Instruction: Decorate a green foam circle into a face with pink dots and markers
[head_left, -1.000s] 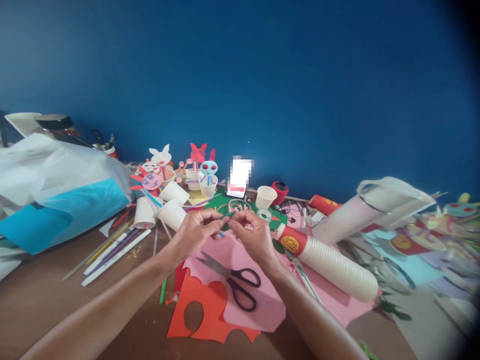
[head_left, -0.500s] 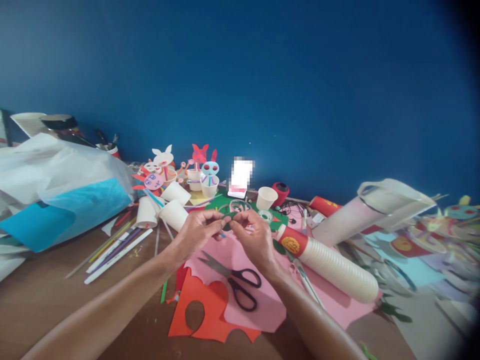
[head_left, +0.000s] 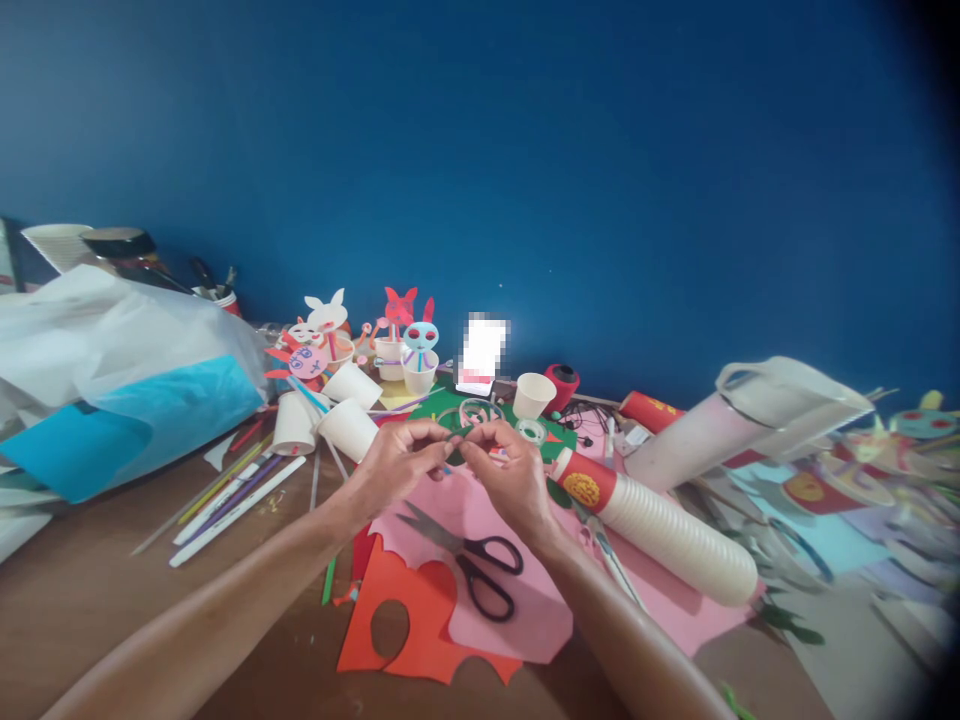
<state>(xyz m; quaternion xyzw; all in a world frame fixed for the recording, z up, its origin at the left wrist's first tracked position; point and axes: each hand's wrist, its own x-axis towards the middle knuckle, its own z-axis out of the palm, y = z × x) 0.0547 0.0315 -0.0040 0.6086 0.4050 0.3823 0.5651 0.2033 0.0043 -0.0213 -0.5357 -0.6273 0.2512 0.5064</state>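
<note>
My left hand (head_left: 409, 452) and my right hand (head_left: 506, 465) meet at the middle of the table, fingertips pinched together. Between them they grip a small dark green paper piece (head_left: 454, 437), mostly covered by the fingers. Below the hands, black-handled scissors (head_left: 480, 560) lie partly open on a pink paper sheet (head_left: 525, 625) with a scalloped edge. Under the pink sheet is an orange paper sheet (head_left: 360, 635) with round cut-outs. Behind the hands lie rolls of tape (head_left: 480, 411) on green paper (head_left: 431, 405).
A long stack of paper cups (head_left: 675, 530) lies to the right, near a white pitcher (head_left: 697, 430). Paper cup puppets (head_left: 420, 345) stand at the back by a lit phone (head_left: 480, 350). Markers (head_left: 232, 515) and a plastic bag (head_left: 127, 340) are at the left.
The green piece has turned between my fingertips, so less of it shows. My hands have otherwise barely moved.
</note>
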